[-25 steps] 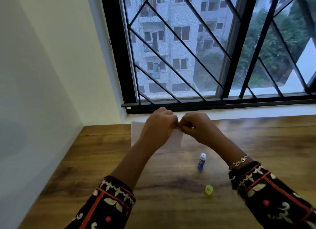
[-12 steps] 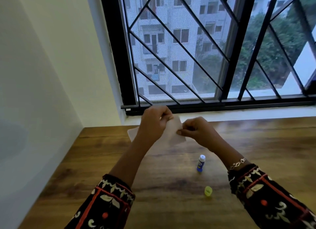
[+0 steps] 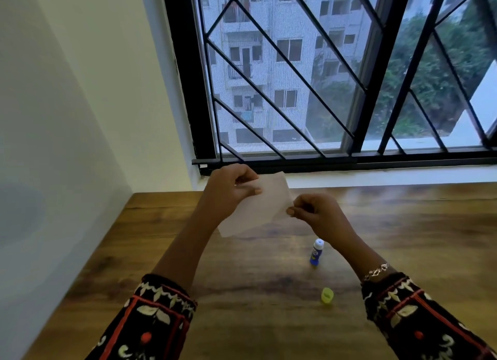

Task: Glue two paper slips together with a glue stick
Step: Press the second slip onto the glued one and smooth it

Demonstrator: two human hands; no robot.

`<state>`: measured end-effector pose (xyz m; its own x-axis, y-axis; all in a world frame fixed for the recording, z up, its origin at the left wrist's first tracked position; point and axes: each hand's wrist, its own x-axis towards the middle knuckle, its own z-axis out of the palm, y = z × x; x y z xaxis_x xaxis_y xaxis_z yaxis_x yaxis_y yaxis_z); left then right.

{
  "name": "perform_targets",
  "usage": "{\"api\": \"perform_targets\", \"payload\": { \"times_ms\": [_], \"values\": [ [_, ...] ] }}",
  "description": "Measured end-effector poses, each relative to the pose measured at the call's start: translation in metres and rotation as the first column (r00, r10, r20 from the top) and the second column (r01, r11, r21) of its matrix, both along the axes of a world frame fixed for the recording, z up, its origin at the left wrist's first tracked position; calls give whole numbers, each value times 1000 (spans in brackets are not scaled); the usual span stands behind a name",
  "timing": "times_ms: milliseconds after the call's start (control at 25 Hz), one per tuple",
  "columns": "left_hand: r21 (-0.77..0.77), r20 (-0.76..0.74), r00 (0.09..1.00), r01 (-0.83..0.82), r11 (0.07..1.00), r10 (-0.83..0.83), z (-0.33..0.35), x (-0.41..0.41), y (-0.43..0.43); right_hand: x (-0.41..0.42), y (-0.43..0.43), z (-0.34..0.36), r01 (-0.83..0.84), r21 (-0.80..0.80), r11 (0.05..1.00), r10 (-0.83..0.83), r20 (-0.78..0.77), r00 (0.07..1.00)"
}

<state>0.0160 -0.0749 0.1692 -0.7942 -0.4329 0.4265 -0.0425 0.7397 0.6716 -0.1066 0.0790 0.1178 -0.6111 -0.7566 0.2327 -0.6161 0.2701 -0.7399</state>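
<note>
the left hand (image 3: 231, 190) pinches the upper left part of the white paper (image 3: 258, 212) with thumb and curled fingers, and the right hand (image 3: 314, 212) pinches its right edge, holding it tilted above the table (image 3: 416, 225) near the far edge. the uncapped glue stick (image 3: 316, 252) stands upright nearer the middle, its yellow cap (image 3: 327, 295) apart from it toward the near edge

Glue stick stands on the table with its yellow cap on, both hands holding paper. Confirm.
Wrong on the cap. Head view: the glue stick stands uncapped on the table; its yellow cap lies apart, nearer the person. Left hand and right hand do hold the paper.
</note>
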Motion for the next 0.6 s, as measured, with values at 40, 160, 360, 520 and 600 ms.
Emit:
{"api": "perform_targets", "payload": {
  "times_ms": [40, 160, 360, 520, 600],
  "values": [
    [-13, -13, 1000, -9, 1000, 9, -1, 4, 0, -1, -1, -1, 20, -35, 999, -20, 2, 1000],
    [-33, -103, 994, -25, 999, 21, -8, 12, 5, 1, -4, -2, 72, -114, 991, -67, 48, 997],
    [-26, -61, 998, -28, 999, 27, -18, 16, 5, 12, -8, -4, -10, -160, 987, 23, 80, 997],
    [-68, -88, 989, -127, 990, 121, -23, 16, 0, 14, -13, -7, 13, -158, 987, 11, 151, 988],
    [60, -225, 915, -331, 942, 335, -35, 22, -4, 17, -16, -15, 108, -213, 971, -43, 289, 956]
  ]
}}
